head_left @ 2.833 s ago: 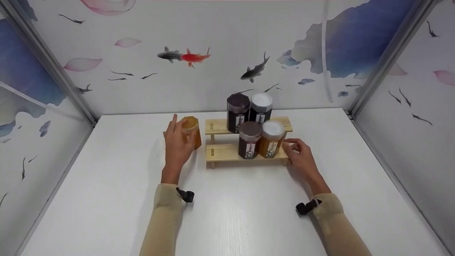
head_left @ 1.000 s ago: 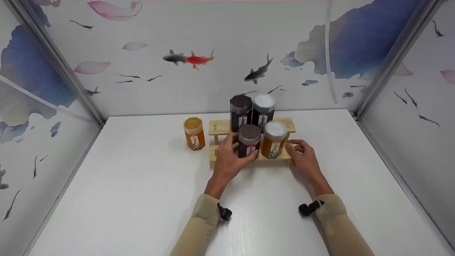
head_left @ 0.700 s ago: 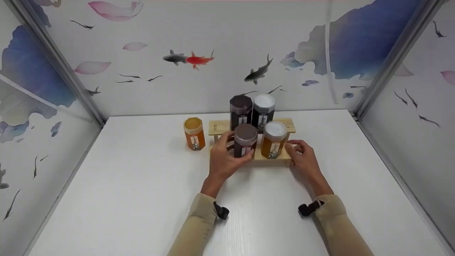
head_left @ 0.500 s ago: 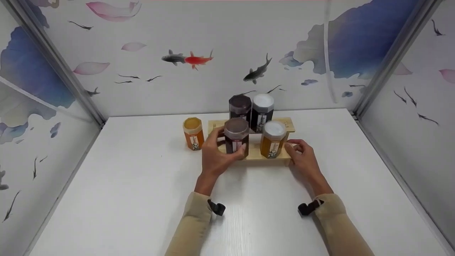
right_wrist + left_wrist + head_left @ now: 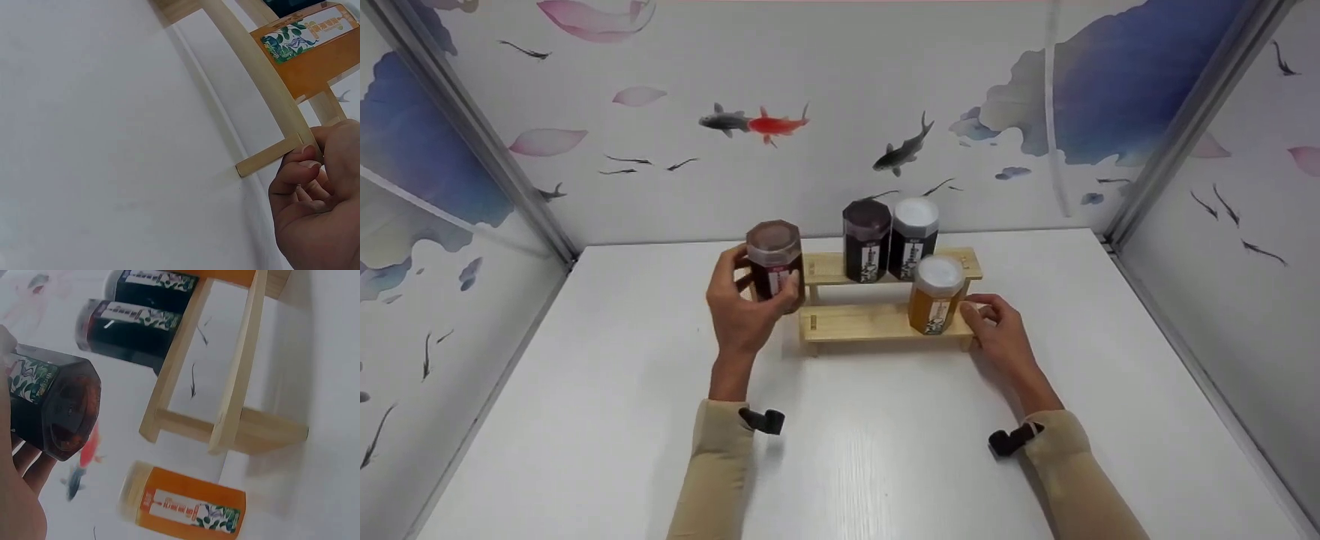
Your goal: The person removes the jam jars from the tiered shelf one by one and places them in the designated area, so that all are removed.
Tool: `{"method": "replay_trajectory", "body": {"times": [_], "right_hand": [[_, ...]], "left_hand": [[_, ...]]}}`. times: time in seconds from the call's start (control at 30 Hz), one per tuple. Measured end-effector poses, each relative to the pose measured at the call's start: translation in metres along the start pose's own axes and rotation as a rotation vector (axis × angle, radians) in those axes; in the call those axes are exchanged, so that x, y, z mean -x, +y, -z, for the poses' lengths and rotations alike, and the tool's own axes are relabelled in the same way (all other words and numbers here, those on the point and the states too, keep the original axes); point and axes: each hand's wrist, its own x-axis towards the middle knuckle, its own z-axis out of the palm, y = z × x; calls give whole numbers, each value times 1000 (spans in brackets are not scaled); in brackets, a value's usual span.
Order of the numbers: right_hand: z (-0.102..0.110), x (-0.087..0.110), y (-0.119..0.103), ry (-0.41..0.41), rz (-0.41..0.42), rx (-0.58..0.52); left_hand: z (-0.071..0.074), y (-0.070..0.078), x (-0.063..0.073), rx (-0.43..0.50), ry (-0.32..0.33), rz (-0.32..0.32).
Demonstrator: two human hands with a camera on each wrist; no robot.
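My left hand (image 5: 742, 315) grips a dark octagonal jar (image 5: 776, 259) with a brown-topped lid, held up left of a two-tier wooden rack (image 5: 855, 321). In the left wrist view the underside of this dark jar (image 5: 70, 410) shows, clear of the rack. An amber jar (image 5: 191, 503) stands on the table just beyond it, almost wholly hidden in the head view. My right hand (image 5: 997, 334) pinches the right end of the lower shelf, beside a white-lidded amber jar (image 5: 936, 296) standing there. The right wrist view shows curled fingers (image 5: 298, 171) at the shelf's end.
On the upper shelf stand a dark jar (image 5: 867, 244) with a dark lid and another dark jar (image 5: 913, 240) with a white lid. The white table (image 5: 847, 450) is bounded by printed panels (image 5: 825, 60) at the back and sides.
My left hand has left the amber jar on the table, taken the dark jar from the lower shelf, lifted it and carried it left. My right hand has stayed at the rack's end.
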Motion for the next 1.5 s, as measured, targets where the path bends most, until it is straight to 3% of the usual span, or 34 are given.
{"method": "replay_trajectory", "body": {"times": [0.27, 0.4, 0.57, 1.03, 1.23, 1.5], "right_hand": [[-2, 1, -2, -8, 18, -15], [-3, 1, -1, -2, 26, -40], [0, 1, -1, 0, 19, -36], [1, -2, 3, -5, -6, -30], [1, -4, 2, -10, 11, -24], [1, -2, 2, -15, 0, -30]], "left_hand": [[32, -19, -6, -32, 139, 151], [40, -31, -4, -48, 196, 202], [46, -45, 0, -53, 218, 231], [45, -86, 16, -122, 87, 394], [48, -103, 22, -86, 53, 455], [50, -110, 26, -103, -56, 501]]}}
